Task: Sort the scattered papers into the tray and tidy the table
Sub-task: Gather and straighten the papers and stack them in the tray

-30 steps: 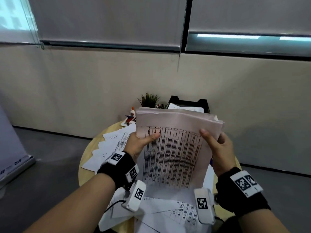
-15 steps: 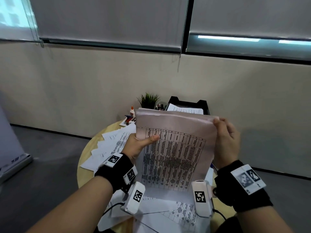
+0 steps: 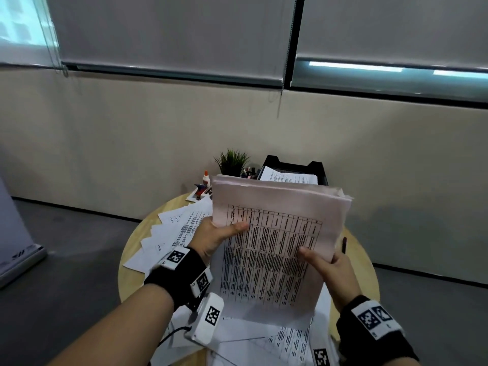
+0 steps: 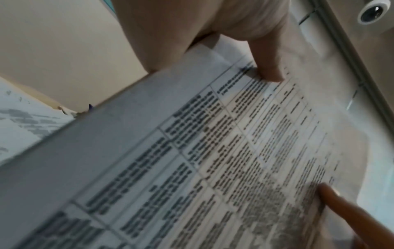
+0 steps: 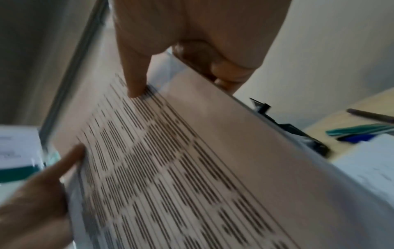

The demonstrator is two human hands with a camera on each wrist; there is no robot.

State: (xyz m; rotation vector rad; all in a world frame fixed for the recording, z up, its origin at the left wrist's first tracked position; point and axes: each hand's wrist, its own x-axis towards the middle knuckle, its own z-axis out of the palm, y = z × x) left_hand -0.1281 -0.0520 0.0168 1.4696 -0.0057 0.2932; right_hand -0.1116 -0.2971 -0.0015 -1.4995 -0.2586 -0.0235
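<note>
Head view: loose sheets point(image 3: 169, 233) and tray point(image 3: 293, 167) flank the held stack point(image 3: 274, 247).

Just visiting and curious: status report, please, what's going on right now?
Left hand and right hand both grip the paper stack, held upright above the table. Tray behind already holds sheets. Loose papers remain on table.

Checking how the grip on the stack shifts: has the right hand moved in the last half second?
Yes. The right hand slid down the right edge of the stack, from the top corner near the tray to lower down.
</note>
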